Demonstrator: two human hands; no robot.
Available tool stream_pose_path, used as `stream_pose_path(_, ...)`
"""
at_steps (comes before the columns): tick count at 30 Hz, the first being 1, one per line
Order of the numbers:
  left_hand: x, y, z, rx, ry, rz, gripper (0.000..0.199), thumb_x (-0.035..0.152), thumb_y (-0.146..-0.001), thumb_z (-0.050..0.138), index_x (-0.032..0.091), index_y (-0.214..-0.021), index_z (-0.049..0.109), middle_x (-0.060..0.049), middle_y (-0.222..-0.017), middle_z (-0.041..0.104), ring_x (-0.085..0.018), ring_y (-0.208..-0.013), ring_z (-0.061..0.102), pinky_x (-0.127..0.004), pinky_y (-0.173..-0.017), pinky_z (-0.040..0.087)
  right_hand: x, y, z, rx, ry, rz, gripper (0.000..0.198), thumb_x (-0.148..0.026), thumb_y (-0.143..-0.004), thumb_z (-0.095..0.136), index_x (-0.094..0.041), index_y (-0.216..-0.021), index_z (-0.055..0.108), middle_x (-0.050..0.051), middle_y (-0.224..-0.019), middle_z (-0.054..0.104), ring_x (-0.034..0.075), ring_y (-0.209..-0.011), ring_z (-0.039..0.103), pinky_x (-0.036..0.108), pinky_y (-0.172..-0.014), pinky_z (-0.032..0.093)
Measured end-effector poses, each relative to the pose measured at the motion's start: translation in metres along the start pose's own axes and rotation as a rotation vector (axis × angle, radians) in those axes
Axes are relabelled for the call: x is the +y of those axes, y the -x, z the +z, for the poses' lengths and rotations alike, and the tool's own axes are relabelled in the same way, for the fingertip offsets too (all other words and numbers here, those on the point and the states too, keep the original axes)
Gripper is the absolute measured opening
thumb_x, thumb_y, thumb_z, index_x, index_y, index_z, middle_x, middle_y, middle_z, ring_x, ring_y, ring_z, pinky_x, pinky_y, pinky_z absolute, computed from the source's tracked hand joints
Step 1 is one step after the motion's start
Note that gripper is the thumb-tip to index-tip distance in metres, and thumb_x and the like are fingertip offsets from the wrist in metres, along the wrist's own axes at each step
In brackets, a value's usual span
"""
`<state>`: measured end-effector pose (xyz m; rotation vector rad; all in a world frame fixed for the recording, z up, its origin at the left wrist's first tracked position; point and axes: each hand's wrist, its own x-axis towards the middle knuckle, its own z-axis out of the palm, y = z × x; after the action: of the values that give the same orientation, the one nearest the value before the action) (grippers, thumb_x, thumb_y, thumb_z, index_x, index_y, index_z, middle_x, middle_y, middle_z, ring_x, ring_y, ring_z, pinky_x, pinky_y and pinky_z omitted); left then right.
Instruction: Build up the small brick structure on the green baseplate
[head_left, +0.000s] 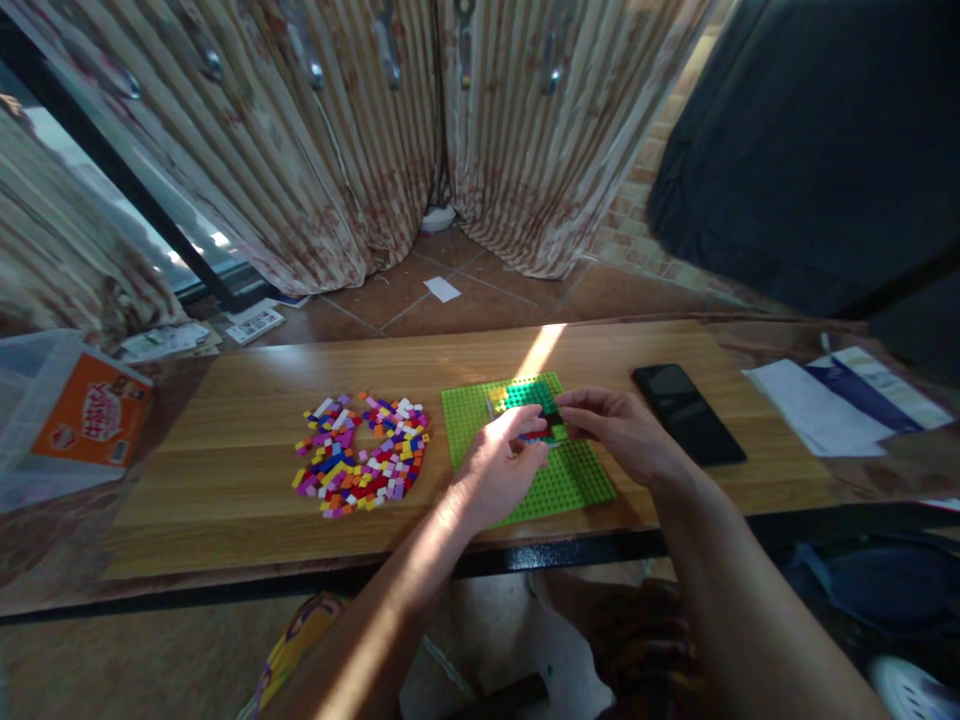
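Note:
A light green studded baseplate (585, 483) lies on the wooden table. On its upper part sits a patch of toy building bricks (531, 394), mostly teal, with some yellow, black, red and lime ones. My left hand (499, 468) rests over the plate's left and middle, thumb and index finger apart at the lower edge of the patch, partly covering it. From the right, my right hand (619, 425) reaches to the patch's right edge. Its thumb and fingertips are pinched together; whatever is between them is too small to tell.
Left of the baseplate is a spread of loose coloured bricks (360, 455). A black phone (688, 412) lies to the right. Beyond it are papers (817, 405). A clear plastic box with an orange label (94, 412) stands at the far left. The table's dark front edge (555, 553) runs below my forearms.

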<state>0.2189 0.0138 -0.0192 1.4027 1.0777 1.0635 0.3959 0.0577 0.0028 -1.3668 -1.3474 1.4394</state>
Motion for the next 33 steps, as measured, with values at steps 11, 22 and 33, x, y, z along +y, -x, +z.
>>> stream_pose_path(11, 0.004, 0.002, 0.0, -0.003, -0.138, 0.083, 0.043, 0.017, -0.08, 0.056, 0.018, -0.123, 0.053, -0.011, -0.117, 0.065, -0.017, -0.09, 0.066, -0.029, -0.075, 0.057, 0.0, -0.002, 0.006, 0.048, 0.035, 0.008, 0.03, -0.034, -0.061, 0.073, -0.015, -0.081, 0.062, 0.0, -0.069, 0.062, 0.01, -0.059, 0.054, 0.026, -0.055, 0.044)
stream_pose_path(22, 0.002, 0.005, 0.003, 0.026, -0.119, 0.067, 0.041, 0.018, -0.081, 0.055, 0.019, -0.121, 0.054, -0.008, -0.117, 0.065, -0.015, -0.089, 0.065, -0.03, -0.077, 0.055, 0.002, -0.002, 0.006, 0.099, 0.093, -0.03, 0.032, -0.04, -0.062, 0.073, -0.014, -0.08, 0.067, 0.002, -0.069, 0.065, 0.01, -0.057, 0.055, 0.024, -0.052, 0.045)
stream_pose_path(33, 0.018, 0.007, -0.117, 0.273, -0.425, -0.037, 0.026, 0.014, -0.078, 0.054, 0.015, -0.101, 0.065, -0.007, -0.096, 0.071, -0.016, -0.086, 0.065, -0.029, -0.077, 0.052, -0.021, 0.008, 0.064, 0.372, 0.414, -0.492, 0.016, -0.033, -0.08, 0.06, -0.019, -0.08, 0.068, 0.003, -0.074, 0.069, 0.015, -0.064, 0.063, 0.028, -0.061, 0.05)
